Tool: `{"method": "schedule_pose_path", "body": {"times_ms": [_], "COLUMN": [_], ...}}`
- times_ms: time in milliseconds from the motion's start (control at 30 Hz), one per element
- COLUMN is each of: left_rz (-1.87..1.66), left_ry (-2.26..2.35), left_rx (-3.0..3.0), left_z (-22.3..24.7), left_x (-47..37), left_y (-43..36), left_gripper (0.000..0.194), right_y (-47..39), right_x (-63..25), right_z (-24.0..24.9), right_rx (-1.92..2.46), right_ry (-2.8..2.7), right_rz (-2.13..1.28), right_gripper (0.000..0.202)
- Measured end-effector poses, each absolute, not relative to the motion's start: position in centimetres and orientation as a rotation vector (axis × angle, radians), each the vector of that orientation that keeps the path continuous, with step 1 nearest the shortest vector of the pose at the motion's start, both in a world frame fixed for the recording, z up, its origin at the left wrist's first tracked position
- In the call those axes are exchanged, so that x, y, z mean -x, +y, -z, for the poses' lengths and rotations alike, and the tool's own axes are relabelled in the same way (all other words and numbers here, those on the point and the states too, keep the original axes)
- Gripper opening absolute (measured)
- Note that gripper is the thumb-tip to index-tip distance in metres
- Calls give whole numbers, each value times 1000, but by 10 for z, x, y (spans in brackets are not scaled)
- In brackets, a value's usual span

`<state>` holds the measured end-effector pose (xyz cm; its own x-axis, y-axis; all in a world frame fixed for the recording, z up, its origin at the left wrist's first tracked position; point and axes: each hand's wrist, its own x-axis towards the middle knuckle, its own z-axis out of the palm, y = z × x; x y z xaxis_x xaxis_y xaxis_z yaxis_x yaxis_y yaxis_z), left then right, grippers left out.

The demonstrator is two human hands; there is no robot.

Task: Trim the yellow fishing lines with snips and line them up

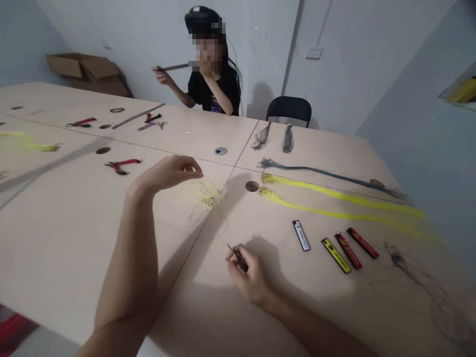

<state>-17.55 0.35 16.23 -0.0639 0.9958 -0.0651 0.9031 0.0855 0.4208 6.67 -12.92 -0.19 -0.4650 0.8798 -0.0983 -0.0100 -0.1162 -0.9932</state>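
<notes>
Gripping a slim pointed tool (pixel 241 262) above the surface (pixel 74 238), the right hand (pixel 253 278) held its tip forward-left, long axis slanting back to the palm. The left hand (pixel 173 172) was loosely curled; any pinched strand could not be confirmed. Work appeared partial: two yellow strand bundles (pixel 316 189) lay straight, one yellow tangle (pixel 210 198) loose.

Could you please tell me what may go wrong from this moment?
The right hand holds a thin-tipped tool; its exposed tip might prick skin.
The yellow tangle near the left hand has loose strands, which could knot further.
The end of the nearer yellow bundle lies beside a round table hole, so strands might slip in.
</notes>
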Motion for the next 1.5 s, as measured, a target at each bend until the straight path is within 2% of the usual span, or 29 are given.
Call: {"method": "schedule_pose_path", "body": {"times_ms": [200,500,867,1167,1500], "left_rz": [87,62,199,219,176], "left_ry": [1944,2061,2063,1976,1948], "left_rx": [-1926,-1940,-1951,-1955,-1972], "left_z": [-122,-80,-83,-80,-80], "left_x": [154,145,137,142,144], "left_y": [28,45,44,45,48], "left_gripper": [19,24,26,22,29], "right_y": [-128,-132,-131,-132,-130], "right_x": [-71,-75,-74,-75,-74], "right_z": [1,7,2,3,-2], "right_rx": [998,1017,1001,1010,1022], "right_ry": [-1482,-1510,-1505,-1505,-1507], "right_rz": [-1686,-1695,-1686,-1701,-1701], "right_gripper": [7,5,6,6,4]}}
